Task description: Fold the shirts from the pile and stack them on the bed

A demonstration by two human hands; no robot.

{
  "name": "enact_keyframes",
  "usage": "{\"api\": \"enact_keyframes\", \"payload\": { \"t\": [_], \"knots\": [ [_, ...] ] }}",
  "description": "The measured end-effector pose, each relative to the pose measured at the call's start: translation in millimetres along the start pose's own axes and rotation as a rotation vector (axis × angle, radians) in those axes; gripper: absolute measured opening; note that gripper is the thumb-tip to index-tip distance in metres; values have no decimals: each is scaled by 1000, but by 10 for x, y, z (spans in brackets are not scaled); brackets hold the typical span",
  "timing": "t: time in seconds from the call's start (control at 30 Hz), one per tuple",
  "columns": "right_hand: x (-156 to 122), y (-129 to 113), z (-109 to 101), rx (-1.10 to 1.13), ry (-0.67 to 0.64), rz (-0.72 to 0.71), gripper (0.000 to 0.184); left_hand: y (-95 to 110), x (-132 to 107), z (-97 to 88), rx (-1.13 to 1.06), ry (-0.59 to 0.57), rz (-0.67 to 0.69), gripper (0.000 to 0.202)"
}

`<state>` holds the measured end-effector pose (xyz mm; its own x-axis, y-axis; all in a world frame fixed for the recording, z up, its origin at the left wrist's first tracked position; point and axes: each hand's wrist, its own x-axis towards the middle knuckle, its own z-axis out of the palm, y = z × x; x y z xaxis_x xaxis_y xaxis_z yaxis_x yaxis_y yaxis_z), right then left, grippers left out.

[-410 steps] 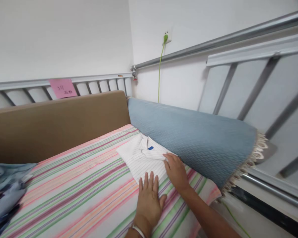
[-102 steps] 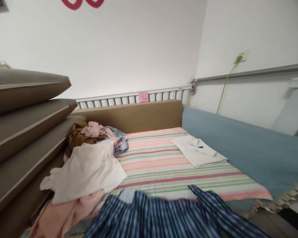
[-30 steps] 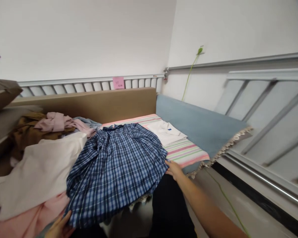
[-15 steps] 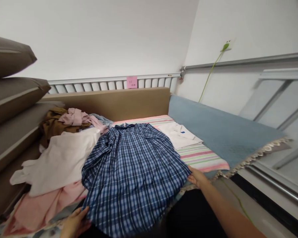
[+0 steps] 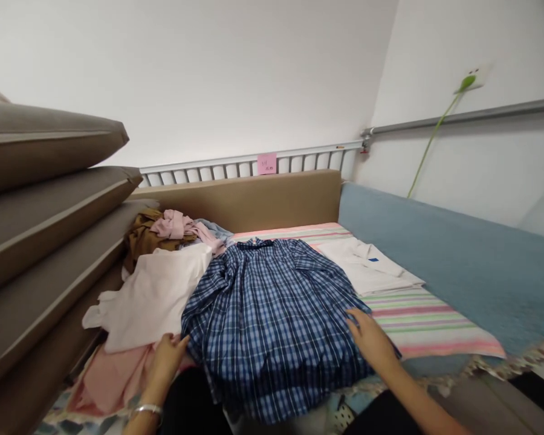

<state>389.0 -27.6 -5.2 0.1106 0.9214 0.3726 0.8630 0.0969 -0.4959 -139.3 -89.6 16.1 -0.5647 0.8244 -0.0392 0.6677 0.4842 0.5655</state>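
A blue plaid shirt [image 5: 272, 308] lies spread out on the striped sheet [image 5: 417, 326], collar toward the tan headboard. My left hand [image 5: 165, 362] rests at the shirt's lower left edge, fingers curled at the fabric beside a cream garment [image 5: 154, 296]. On the shirt's right side lies my right hand [image 5: 372, 338], fingers stretched flat on the cloth. A folded white shirt [image 5: 372, 269] sits to the right of the plaid one.
A heap of pink, brown and light-blue clothes [image 5: 172, 232] lies at the back left. Stacked brown cushions [image 5: 40, 211] rise on the left. A blue blanket [image 5: 457, 254] covers the right side. The tan headboard [image 5: 254, 199] and a white railing stand behind.
Both hands have moved up along the plaid shirt's sides, from its bottom corners to its lower left edge and right side. The view has swung left.
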Motion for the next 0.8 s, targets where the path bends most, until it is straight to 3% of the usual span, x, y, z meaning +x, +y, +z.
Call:
{"api": "enact_keyframes", "payload": {
  "t": [0.13,0.2,0.3,0.4,0.47,0.5,0.57,0.67,0.73,0.8],
  "knots": [
    [73,-425,476,-135,-142,-107,45,282,177,36,107,-70,106,14],
    [72,-442,661,-175,-176,-93,47,360,277,-133,145,-65,152,16],
    [34,-332,833,-187,-158,-108,46,317,506,-707,258,95,143,30],
    [5,-242,889,-180,-116,-117,45,89,780,-1382,396,279,28,39],
    [2,-221,893,-180,-112,-114,45,-65,927,-1665,420,277,-32,40],
    [1,-217,895,-182,-112,-117,46,-106,975,-1717,427,260,-37,40],
    [-7,-206,907,-180,-108,-125,46,-71,1004,-1619,469,272,37,43],
    [-32,-186,929,-161,-84,-131,46,295,882,-1049,495,360,341,45],
    [-15,-185,916,-145,-74,-133,45,657,767,-560,410,238,582,40],
    [65,-199,869,-144,-95,-134,44,1012,721,-146,340,73,682,35]
  ]
}}
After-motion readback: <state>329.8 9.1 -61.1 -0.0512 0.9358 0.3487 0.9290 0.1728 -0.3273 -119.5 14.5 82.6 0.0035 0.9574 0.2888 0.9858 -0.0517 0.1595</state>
